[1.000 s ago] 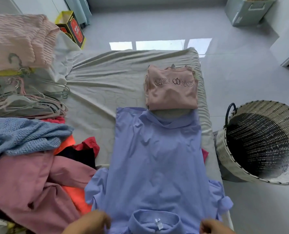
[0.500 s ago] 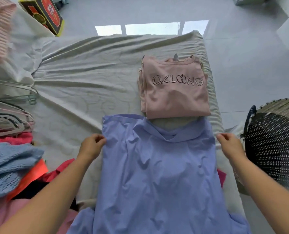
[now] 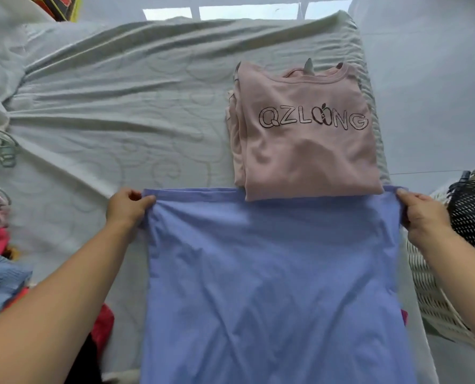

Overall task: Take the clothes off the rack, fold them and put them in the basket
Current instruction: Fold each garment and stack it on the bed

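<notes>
Folding in hand, one garment, head view only.

Item: blue shirt [image 3: 272, 273], spread flat on the grey-green bed sheet [image 3: 120, 120], far hem pulled straight. Its far right portion lies under the near edge of the folded pink top [image 3: 308, 134], lettered QZLONG, which sits toward the bed's right side.

Left hand [image 3: 126, 207]: fingers and thumb pinch the far left corner of the hem. Right hand [image 3: 422, 214]: grasps the far right corner, thumb on top; the fingers beneath are hidden, so the grip there is probably a pinch of the same kind.

Wicker basket [image 3: 435, 295]: on the floor just beside the bed's right edge, near the right forearm; what it holds cannot be seen.

Unfolded clothes [image 3: 0, 278]: heaped at the left edge, blue knit and red pieces. Hangers [image 3: 0, 153]: beyond them.

Handling note, a judgement: keep both corners level and evenly taut so the hem stays a straight line; ease the cloth clear of the pink top before folding, or that piece gets dragged askew; bring the hem toward the collar end in one motion, then smooth from the centre outward.
</notes>
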The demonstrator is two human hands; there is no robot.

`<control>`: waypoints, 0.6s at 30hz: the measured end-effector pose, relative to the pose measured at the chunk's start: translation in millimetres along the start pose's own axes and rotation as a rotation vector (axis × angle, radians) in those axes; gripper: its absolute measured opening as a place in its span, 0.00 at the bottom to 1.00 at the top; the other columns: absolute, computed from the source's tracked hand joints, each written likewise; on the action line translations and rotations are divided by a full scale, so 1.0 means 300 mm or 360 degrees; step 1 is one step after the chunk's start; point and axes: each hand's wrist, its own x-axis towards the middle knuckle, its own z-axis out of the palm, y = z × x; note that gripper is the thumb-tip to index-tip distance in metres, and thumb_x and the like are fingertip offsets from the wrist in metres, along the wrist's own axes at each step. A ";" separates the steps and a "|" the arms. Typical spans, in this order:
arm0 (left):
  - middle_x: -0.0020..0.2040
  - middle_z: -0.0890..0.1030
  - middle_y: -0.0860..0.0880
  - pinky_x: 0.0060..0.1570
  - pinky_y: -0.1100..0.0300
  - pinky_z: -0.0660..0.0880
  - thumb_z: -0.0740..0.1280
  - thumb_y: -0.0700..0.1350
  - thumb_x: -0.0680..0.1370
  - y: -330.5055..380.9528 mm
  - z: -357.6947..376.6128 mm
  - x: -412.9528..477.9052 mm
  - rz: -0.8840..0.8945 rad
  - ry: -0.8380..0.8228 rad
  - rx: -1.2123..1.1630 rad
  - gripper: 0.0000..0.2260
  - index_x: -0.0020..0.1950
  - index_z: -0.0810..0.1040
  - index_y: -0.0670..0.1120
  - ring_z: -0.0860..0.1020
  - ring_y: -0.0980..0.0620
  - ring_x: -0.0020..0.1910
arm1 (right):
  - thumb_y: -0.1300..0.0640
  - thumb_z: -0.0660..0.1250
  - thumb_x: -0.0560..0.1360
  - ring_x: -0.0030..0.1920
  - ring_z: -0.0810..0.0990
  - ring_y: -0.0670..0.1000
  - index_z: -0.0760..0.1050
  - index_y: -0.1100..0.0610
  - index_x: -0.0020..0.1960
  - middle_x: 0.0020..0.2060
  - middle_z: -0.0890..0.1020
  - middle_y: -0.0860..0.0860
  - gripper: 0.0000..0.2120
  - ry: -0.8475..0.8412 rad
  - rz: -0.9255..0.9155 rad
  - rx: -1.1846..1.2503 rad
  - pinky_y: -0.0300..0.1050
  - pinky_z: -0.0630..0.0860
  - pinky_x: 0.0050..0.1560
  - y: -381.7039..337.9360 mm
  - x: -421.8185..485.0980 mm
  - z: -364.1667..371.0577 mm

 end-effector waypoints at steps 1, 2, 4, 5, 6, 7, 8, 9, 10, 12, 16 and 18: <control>0.48 0.77 0.39 0.44 0.52 0.72 0.72 0.42 0.72 0.007 -0.001 -0.017 0.0059 0.0004 0.0061 0.10 0.47 0.73 0.42 0.73 0.46 0.44 | 0.58 0.64 0.76 0.24 0.74 0.40 0.74 0.58 0.41 0.21 0.77 0.44 0.06 -0.0041 -0.0010 -0.0079 0.33 0.72 0.26 0.003 -0.017 0.001; 0.50 0.75 0.39 0.48 0.50 0.72 0.73 0.41 0.71 0.017 -0.002 -0.045 0.0128 0.0042 0.0133 0.13 0.50 0.72 0.41 0.73 0.46 0.46 | 0.56 0.65 0.74 0.31 0.78 0.44 0.74 0.60 0.47 0.28 0.80 0.48 0.07 -0.0053 -0.0074 -0.0229 0.34 0.74 0.30 0.013 -0.037 0.002; 0.55 0.72 0.36 0.56 0.49 0.69 0.73 0.40 0.70 0.027 -0.008 -0.131 0.0412 0.0178 0.0370 0.18 0.56 0.72 0.38 0.72 0.41 0.52 | 0.55 0.65 0.72 0.52 0.77 0.58 0.71 0.64 0.58 0.49 0.78 0.60 0.18 0.0088 -0.0390 -0.0768 0.46 0.76 0.52 0.036 -0.108 -0.010; 0.56 0.72 0.34 0.57 0.49 0.67 0.73 0.38 0.70 0.016 -0.007 -0.179 0.0628 0.0203 0.0491 0.19 0.58 0.73 0.36 0.72 0.37 0.54 | 0.55 0.63 0.72 0.56 0.73 0.62 0.71 0.66 0.60 0.55 0.74 0.64 0.20 0.0147 -0.0608 -0.0941 0.53 0.71 0.59 0.052 -0.162 -0.019; 0.56 0.72 0.33 0.57 0.48 0.66 0.73 0.37 0.70 -0.009 -0.001 -0.225 0.0842 0.0147 0.0624 0.19 0.59 0.74 0.36 0.71 0.35 0.55 | 0.54 0.60 0.72 0.57 0.71 0.65 0.71 0.67 0.60 0.56 0.72 0.65 0.21 0.0080 -0.0818 -0.0999 0.58 0.69 0.60 0.084 -0.224 -0.024; 0.57 0.73 0.34 0.56 0.46 0.67 0.72 0.37 0.70 -0.037 0.005 -0.268 0.0985 0.0016 0.0803 0.19 0.59 0.75 0.37 0.71 0.34 0.56 | 0.52 0.57 0.72 0.55 0.72 0.66 0.72 0.67 0.58 0.55 0.72 0.65 0.22 -0.0074 -0.0959 -0.1058 0.58 0.69 0.59 0.117 -0.299 -0.028; 0.60 0.73 0.36 0.56 0.46 0.68 0.72 0.38 0.71 -0.067 0.009 -0.296 0.1028 -0.0134 0.0971 0.19 0.60 0.76 0.38 0.71 0.34 0.57 | 0.51 0.55 0.72 0.54 0.73 0.66 0.74 0.68 0.56 0.53 0.73 0.65 0.23 -0.0263 -0.1034 -0.1147 0.56 0.68 0.59 0.160 -0.351 -0.028; 0.64 0.72 0.38 0.58 0.46 0.68 0.70 0.39 0.72 -0.100 0.003 -0.314 0.0991 -0.0259 0.1069 0.19 0.62 0.75 0.40 0.70 0.35 0.60 | 0.51 0.53 0.71 0.54 0.75 0.67 0.76 0.68 0.54 0.53 0.75 0.65 0.25 -0.0433 -0.1047 -0.1263 0.53 0.67 0.59 0.204 -0.388 -0.024; 0.67 0.70 0.38 0.60 0.46 0.66 0.69 0.39 0.73 -0.125 -0.011 -0.326 0.0958 -0.0331 0.1066 0.20 0.65 0.73 0.39 0.69 0.36 0.63 | 0.50 0.52 0.69 0.56 0.75 0.67 0.77 0.68 0.54 0.54 0.76 0.65 0.27 -0.0550 -0.1058 -0.1381 0.51 0.66 0.60 0.241 -0.404 -0.021; 0.67 0.69 0.36 0.62 0.47 0.66 0.67 0.36 0.74 -0.147 -0.058 -0.357 0.0857 -0.0244 0.0684 0.21 0.66 0.70 0.36 0.69 0.37 0.63 | 0.51 0.54 0.68 0.62 0.72 0.66 0.75 0.67 0.59 0.62 0.74 0.64 0.28 -0.0596 -0.0967 -0.1480 0.53 0.64 0.64 0.255 -0.421 -0.014; 0.55 0.76 0.37 0.49 0.56 0.68 0.67 0.37 0.75 -0.225 -0.213 -0.479 0.0282 -0.0120 0.0467 0.11 0.56 0.74 0.34 0.76 0.40 0.52 | 0.57 0.56 0.68 0.62 0.71 0.56 0.73 0.67 0.62 0.63 0.72 0.63 0.25 -0.0413 -0.0976 -0.1239 0.48 0.63 0.66 0.229 -0.541 -0.008; 0.48 0.78 0.42 0.44 0.57 0.68 0.69 0.44 0.75 -0.319 -0.280 -0.582 0.0116 -0.0363 0.0868 0.08 0.50 0.76 0.40 0.76 0.44 0.47 | 0.56 0.55 0.69 0.47 0.73 0.41 0.75 0.64 0.57 0.56 0.75 0.62 0.21 -0.0502 -0.0940 -0.0954 0.29 0.66 0.55 0.252 -0.668 -0.019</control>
